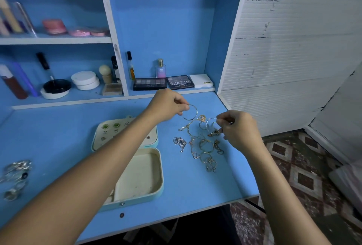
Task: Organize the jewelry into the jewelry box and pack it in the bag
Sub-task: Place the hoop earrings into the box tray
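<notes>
While lying open on the blue worktop (58,141), jewelry box (137,168) left of jewelry pile (201,144) near right edge; left hand (166,105) pinching hoop (191,112), right hand (238,129) pinching another hoop (211,125).

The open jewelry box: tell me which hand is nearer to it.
Left. The left hand holds a hoop just beyond the jewelry box, its forearm crossing the lid. The right hand is farther right, past the loose jewelry pile.
</notes>
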Tool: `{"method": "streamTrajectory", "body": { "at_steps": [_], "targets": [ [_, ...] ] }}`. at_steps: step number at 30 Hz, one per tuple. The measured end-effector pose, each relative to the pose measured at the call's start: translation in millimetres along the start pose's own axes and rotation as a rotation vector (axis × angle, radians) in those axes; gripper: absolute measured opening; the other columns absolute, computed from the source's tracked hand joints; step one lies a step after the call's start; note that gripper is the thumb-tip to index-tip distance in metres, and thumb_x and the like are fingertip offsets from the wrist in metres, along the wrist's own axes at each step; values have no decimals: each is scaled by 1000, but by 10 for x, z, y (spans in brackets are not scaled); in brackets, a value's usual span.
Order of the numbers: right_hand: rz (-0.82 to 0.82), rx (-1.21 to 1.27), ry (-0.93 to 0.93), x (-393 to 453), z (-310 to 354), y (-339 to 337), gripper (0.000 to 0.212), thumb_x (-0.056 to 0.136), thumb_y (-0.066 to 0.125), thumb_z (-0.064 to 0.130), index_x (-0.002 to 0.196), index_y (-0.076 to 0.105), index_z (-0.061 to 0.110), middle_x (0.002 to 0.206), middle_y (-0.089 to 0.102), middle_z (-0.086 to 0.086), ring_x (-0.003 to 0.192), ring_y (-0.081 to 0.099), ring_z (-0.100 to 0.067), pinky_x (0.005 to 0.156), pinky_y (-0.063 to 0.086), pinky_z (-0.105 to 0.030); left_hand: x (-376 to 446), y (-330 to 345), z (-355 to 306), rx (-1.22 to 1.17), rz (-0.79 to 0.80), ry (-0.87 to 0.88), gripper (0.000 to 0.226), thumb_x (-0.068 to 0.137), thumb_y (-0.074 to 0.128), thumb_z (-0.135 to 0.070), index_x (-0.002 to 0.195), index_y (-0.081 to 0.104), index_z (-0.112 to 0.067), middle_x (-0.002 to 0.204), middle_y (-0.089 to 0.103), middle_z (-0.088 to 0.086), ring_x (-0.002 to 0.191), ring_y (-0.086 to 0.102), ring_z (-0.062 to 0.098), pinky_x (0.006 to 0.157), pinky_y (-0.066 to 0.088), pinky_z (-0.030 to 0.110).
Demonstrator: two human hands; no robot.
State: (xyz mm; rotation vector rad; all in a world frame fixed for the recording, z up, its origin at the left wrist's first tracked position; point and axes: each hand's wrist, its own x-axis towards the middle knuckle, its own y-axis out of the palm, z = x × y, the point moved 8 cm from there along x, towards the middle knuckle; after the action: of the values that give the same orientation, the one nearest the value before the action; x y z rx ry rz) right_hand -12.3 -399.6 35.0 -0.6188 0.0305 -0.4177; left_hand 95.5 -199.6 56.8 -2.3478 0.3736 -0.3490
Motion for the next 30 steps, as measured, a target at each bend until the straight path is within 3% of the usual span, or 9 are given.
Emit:
{"method": "streamTrajectory", "body": {
  "at_steps": [3,6,8,16,20,22,26,28,30],
  "targets": [
    [2,161,7,-42,117,95,9,91,69,14,85,73,19,83,73,2,70,73,-17,71,62,-40,-112,-113,-118,-29,12,24,7,86,76,-27,90,79,-21,68,73,-4,53,57,-6,48,37,7],
    [49,291,36,-88,224,224,8,91,70,12,84,73,16,86,74,-5,70,73,-14,64,60,-31,-240,-218,-155,-40,8,30,7,85,76,-29,88,80,-24,67,73,-5,61,63,6,53,43,13],
    [89,363,57,-133,280,308,5,90,71,11,87,74,13,88,75,-6,71,74,-15,61,56,-25,-312,-285,-147,-55,-7,26,7,84,77,-30,89,80,-25,67,73,-7,64,66,3,56,44,13],
    [203,515,84,-256,524,611,5,88,74,10,88,76,15,79,75,-8,73,74,-19,70,60,-25,-593,-521,-97,-30,-38,10,9,86,76,-25,93,80,-21,75,74,-2,43,50,-6,40,29,6],
    [273,550,77,-346,642,731,9,90,71,6,90,74,15,83,76,-5,75,75,-17,70,60,-23,-692,-602,-31,33,-51,2,8,86,75,-25,93,79,-24,75,72,-6,43,54,4,38,44,19],
    [309,565,90,-389,660,796,9,91,70,5,92,74,13,78,76,-3,75,75,-17,71,61,-23,-728,-630,19,83,-57,3,8,86,76,-27,93,79,-26,73,72,-10,53,63,14,45,53,28],
    [409,500,56,-501,716,901,11,91,69,7,99,75,12,82,77,-1,81,75,-14,71,60,-24,-837,-630,66,251,-27,51,11,88,72,-26,95,79,-24,70,68,-14,64,60,3,60,50,15],
    [454,389,21,-560,744,924,13,90,71,11,99,75,20,84,77,2,76,72,-7,61,53,-15,-909,-634,96,324,-21,62,11,87,71,-25,95,79,-24,73,70,-11,72,62,8,75,54,28],
    [491,255,-38,-620,776,954,16,88,74,16,97,73,28,84,77,7,69,67,-5,54,48,-14,-996,-634,131,372,-13,58,10,86,72,-24,93,79,-25,76,72,-8,75,63,10,76,54,32]
  ]
}}
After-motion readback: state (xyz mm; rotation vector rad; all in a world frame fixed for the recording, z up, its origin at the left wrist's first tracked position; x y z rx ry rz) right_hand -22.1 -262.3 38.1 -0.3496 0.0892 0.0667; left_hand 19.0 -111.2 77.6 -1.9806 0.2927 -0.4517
